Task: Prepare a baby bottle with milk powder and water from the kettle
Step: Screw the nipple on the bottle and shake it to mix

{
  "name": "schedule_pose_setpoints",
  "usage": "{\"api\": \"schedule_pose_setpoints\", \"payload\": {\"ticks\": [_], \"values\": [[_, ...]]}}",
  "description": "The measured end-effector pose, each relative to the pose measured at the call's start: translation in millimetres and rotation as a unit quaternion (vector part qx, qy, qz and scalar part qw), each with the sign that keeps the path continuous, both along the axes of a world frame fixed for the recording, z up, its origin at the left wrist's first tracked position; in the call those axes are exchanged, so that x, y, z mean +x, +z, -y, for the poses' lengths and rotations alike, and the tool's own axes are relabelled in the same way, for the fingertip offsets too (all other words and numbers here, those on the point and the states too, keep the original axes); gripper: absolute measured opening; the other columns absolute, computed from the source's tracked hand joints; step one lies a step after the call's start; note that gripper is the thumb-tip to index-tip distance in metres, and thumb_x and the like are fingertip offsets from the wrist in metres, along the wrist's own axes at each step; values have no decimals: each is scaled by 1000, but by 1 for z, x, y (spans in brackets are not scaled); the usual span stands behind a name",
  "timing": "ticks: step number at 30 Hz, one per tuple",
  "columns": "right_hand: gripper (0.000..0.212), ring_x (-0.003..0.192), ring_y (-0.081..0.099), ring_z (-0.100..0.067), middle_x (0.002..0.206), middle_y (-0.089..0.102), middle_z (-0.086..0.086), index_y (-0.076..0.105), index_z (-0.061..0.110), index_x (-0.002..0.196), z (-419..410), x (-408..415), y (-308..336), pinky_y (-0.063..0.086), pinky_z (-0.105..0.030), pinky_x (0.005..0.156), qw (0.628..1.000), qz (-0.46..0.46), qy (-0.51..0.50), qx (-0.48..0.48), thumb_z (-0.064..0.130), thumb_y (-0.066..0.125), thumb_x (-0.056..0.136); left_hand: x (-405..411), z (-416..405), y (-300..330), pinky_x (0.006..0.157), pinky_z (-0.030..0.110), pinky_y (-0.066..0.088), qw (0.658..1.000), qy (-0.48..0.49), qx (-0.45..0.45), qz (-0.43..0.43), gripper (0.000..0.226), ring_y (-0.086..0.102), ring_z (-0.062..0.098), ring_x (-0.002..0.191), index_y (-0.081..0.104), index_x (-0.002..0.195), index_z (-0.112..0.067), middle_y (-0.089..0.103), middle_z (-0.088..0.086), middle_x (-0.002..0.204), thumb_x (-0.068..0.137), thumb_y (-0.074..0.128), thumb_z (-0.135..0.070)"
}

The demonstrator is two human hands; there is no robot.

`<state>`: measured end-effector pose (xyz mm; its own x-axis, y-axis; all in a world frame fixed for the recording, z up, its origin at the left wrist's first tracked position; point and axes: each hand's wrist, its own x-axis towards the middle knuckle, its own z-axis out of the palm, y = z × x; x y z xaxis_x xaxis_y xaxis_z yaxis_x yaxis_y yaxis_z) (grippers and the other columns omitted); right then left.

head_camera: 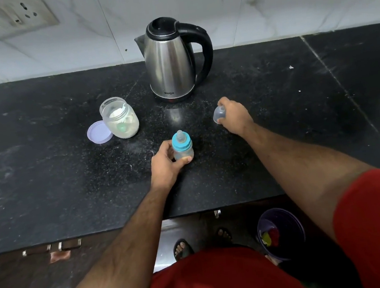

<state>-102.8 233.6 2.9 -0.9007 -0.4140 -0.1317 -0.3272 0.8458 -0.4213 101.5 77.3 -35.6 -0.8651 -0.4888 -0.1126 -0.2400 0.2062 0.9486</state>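
Black stone counter (pixel 48 180) stretches in front of you, with a white tiled wall behind it. Nearest you, at about 6 o'clock on the counter, your left hand (pixel 165 164) wraps its fingers around the baby bottle (pixel 183 149), which stands upright with its blue collar and teat still on. The bottle looks empty, though its cloudy wall makes that hard to confirm. At about 3 o'clock from the bottle, your right hand (pixel 233 114) closes on the clear cap (pixel 219 115), low at the counter, apparently touching it, well apart from the bottle.

Further out, at about 10 o'clock from the bottle, the powder jar (pixel 120 118) stands open, white powder and a scoop inside, its purple lid (pixel 98 132) lying just beside it. Farthest, at 12 o'clock near the wall, the kettle (pixel 171 59) stands with its lid shut and handle to the right.

By my reading you are early on: cap off, jar open. Unscrewing the collar, scooping powder, pouring water, closing and mixing are all left.
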Motion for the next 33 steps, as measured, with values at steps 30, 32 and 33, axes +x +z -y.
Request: {"api": "schedule_pose_setpoints", "payload": {"ticks": [30, 32, 33], "values": [[53, 113, 55, -8, 128, 60, 6, 60, 23, 132, 26, 121, 44, 47, -23, 88, 961, -21, 170, -216, 19, 73, 82, 0, 8, 3, 86, 22, 55, 999, -43, 16, -22, 56, 69, 6, 99, 60, 120, -19, 73, -4, 108, 72, 87, -14], [53, 114, 55, -9, 128, 59, 5, 59, 24, 134, 26, 122, 43, 48, -25, 88, 963, -21, 174, -205, 18, 73, 83, 2, 10, 3, 91, 22, 53, 998, -50, 24, -25, 57, 68, 7, 103, 61, 124, -15, 72, -4, 112, 74, 86, -14], [53, 114, 55, -10, 128, 58, 5, 59, 24, 135, 26, 122, 43, 49, -26, 89, 964, -20, 173, -200, 19, 73, 83, 3, 11, 3, 91, 21, 53, 998, -53, 28, -27, 56, 68, 6, 104, 61, 125, -15, 72, -4, 112, 74, 86, -14]]}}
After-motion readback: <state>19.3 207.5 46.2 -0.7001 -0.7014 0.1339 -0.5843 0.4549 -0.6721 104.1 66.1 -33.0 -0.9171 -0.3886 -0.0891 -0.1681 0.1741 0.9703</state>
